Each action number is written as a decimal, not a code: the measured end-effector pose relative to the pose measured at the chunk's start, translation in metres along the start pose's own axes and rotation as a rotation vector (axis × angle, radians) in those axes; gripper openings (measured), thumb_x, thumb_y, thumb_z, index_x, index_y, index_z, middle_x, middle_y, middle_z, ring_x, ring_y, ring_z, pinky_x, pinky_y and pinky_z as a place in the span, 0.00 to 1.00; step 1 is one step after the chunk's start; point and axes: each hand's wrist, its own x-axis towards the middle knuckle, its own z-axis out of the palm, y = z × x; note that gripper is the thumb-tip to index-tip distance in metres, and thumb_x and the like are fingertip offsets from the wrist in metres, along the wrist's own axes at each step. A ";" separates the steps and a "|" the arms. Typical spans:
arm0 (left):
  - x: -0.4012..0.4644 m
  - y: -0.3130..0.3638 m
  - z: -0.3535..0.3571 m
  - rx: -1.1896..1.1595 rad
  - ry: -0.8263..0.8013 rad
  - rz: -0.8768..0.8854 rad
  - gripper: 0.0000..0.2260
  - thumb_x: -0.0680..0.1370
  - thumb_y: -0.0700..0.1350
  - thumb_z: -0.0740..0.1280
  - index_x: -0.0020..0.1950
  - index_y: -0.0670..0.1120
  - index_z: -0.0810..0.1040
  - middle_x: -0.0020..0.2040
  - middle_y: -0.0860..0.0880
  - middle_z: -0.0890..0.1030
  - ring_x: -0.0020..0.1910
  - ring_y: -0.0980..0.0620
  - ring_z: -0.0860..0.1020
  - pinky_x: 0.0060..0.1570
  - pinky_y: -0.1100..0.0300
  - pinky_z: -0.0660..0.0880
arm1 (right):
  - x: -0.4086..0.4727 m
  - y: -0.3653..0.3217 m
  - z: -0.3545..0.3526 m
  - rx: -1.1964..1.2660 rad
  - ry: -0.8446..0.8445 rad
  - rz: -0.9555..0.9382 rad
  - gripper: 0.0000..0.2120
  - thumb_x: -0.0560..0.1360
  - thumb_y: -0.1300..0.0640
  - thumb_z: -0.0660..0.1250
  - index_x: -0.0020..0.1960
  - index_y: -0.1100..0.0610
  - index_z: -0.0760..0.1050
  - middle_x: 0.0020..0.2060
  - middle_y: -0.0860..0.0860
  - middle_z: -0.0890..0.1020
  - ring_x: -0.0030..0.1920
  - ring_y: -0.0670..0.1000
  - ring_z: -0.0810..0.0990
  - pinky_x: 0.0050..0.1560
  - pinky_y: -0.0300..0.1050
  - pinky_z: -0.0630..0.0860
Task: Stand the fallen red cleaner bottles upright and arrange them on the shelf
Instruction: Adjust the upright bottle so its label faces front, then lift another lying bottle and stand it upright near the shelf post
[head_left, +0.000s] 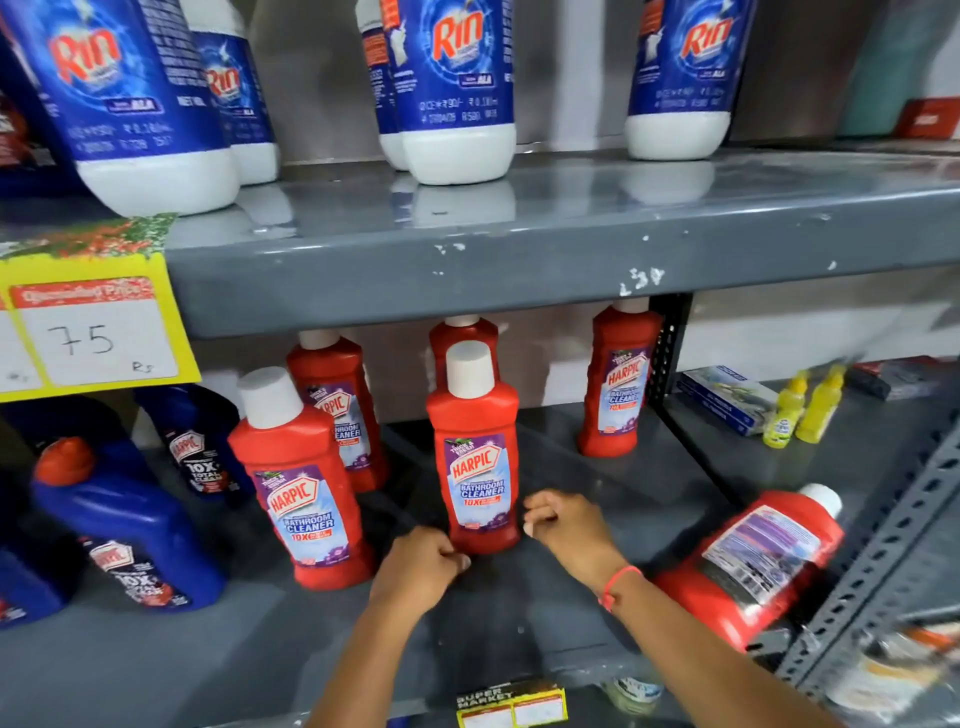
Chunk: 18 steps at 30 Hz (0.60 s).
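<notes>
One fallen red bottle (753, 561) lies on its side on the lower shelf (545, 613) at four o'clock, cap toward one o'clock. Both hands are loosely curled, grasping nothing: left hand (423, 569) and right hand (569, 530) flank the base of the upright centre bottle (475, 467). Judged rigid, smooth plastic, probably liquid-heavy; best gripped around its waisted mid-body.

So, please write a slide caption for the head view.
Both hands beside an upright red bottle; one fallen bottle remains.

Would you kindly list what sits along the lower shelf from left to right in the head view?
Blue bottle → front-left red bottle → centre red bottle → far red bottle → fallen red bottle → yellow bottles.
</notes>
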 end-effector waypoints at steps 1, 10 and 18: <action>-0.004 0.005 0.006 -0.007 -0.095 -0.026 0.11 0.71 0.45 0.69 0.29 0.45 0.74 0.29 0.44 0.79 0.27 0.48 0.77 0.31 0.61 0.72 | -0.006 0.002 -0.008 -0.024 0.041 0.005 0.11 0.70 0.69 0.64 0.52 0.63 0.79 0.48 0.59 0.85 0.44 0.50 0.80 0.37 0.22 0.69; -0.016 0.100 0.074 -0.311 -0.507 0.174 0.10 0.72 0.37 0.65 0.32 0.50 0.74 0.33 0.49 0.75 0.31 0.57 0.71 0.34 0.65 0.70 | -0.075 0.044 -0.065 -0.190 0.575 0.053 0.12 0.67 0.72 0.64 0.46 0.61 0.80 0.46 0.61 0.81 0.49 0.63 0.78 0.54 0.53 0.73; -0.009 0.153 0.117 -0.257 -0.725 0.195 0.06 0.73 0.49 0.66 0.39 0.49 0.73 0.35 0.52 0.75 0.34 0.56 0.72 0.34 0.64 0.70 | -0.115 0.089 -0.076 0.666 0.652 0.482 0.09 0.72 0.60 0.68 0.38 0.63 0.72 0.31 0.56 0.73 0.32 0.53 0.71 0.35 0.44 0.67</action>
